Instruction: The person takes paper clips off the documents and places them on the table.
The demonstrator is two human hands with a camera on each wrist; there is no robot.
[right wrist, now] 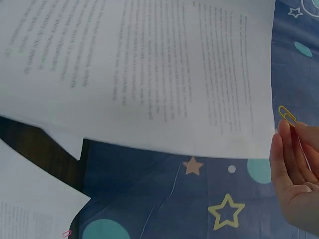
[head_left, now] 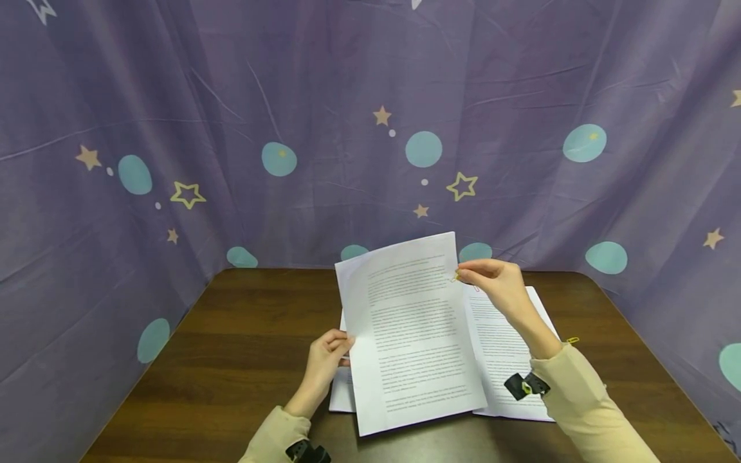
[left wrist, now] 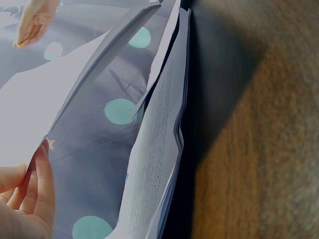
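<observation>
1. A raised sheaf of printed paper (head_left: 413, 347) is held tilted above the middle of the table (head_left: 260, 315); its left edge is pinched between the thumb and fingers of the left hand (head_left: 327, 354).
2. A yellow paper clip (right wrist: 287, 114) is pinched in the fingertips of the right hand (head_left: 499, 283); it is held just beside the sheaf's right edge, towards the far end.
3. Printed pages (head_left: 506, 347) are laid on the table to the right, partly covered from view by the sheaf; a pink paper clip (head_left: 476, 289) is seen at their far edge.
4. More paper (head_left: 343, 393) is partly hidden behind the sheaf at left.
5. A second yellow clip (head_left: 572, 339) is seen at right, just beside the right sleeve (head_left: 596, 399).
6. The far side is closed off by a purple curtain (head_left: 347, 77), patterned with stars and blue spots.
</observation>
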